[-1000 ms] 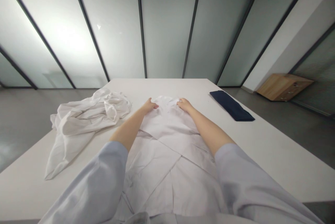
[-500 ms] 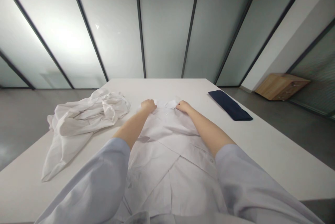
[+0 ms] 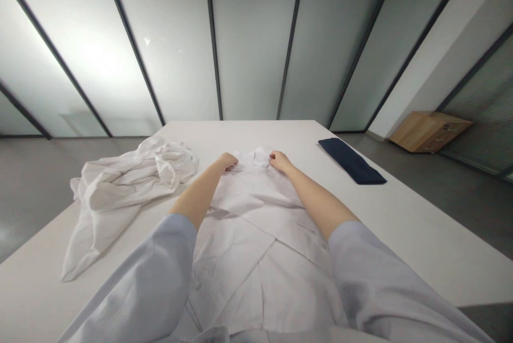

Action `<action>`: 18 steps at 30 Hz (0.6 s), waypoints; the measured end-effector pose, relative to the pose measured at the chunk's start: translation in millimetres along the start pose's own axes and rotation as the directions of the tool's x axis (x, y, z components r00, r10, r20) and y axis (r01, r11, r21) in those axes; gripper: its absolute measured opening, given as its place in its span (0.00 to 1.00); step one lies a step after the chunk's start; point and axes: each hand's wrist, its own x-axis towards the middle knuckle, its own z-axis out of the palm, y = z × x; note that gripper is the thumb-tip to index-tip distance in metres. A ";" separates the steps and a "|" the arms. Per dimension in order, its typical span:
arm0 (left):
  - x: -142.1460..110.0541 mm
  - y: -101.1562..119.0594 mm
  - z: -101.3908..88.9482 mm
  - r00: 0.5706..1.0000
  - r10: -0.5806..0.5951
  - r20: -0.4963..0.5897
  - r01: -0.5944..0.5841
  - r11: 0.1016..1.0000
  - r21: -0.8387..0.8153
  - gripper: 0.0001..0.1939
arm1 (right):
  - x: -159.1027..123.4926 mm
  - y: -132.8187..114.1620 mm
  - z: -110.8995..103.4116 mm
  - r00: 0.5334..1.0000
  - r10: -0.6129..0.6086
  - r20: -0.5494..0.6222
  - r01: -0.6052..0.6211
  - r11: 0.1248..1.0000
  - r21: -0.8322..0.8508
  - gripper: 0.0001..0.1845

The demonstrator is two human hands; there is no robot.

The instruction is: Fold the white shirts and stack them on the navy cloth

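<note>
Live: my left hand (image 3: 227, 161) curled on the collar (image 3: 253, 157) of the white coat (image 3: 240, 263) | my right hand (image 3: 279, 161) curled there too, gripping or just touching, can't tell | coat spread flat on the white table (image 3: 420, 241) | crumpled white garment (image 3: 120, 188) left of coat | folded navy cloth (image 3: 351, 161) right of coat

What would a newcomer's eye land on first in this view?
The flat white garment spread down the middle of the table stands out first, with the left hand and right hand at its collar. The crumpled white garment heaps at the table's left side, and the dark navy cloth lies near its right edge.
</note>
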 end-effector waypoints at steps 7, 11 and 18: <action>-10.9 2.0 -10.4 0.990 0.141 0.014 -0.141 0.989 -0.039 0.10 | -4.5 2.9 -4.4 0.994 -0.072 -0.084 0.074 0.997 0.023 0.12; -20.2 -4.2 -14.1 0.910 0.407 -0.083 -0.372 0.887 0.275 0.14 | -12.8 6.7 -11.4 0.986 -0.143 -0.081 0.136 0.987 -0.087 0.15; -48.0 -22.4 -18.1 0.829 0.558 0.019 -0.426 0.611 0.668 0.11 | -29.0 22.9 -12.9 0.939 -0.343 0.015 0.325 0.872 -0.366 0.14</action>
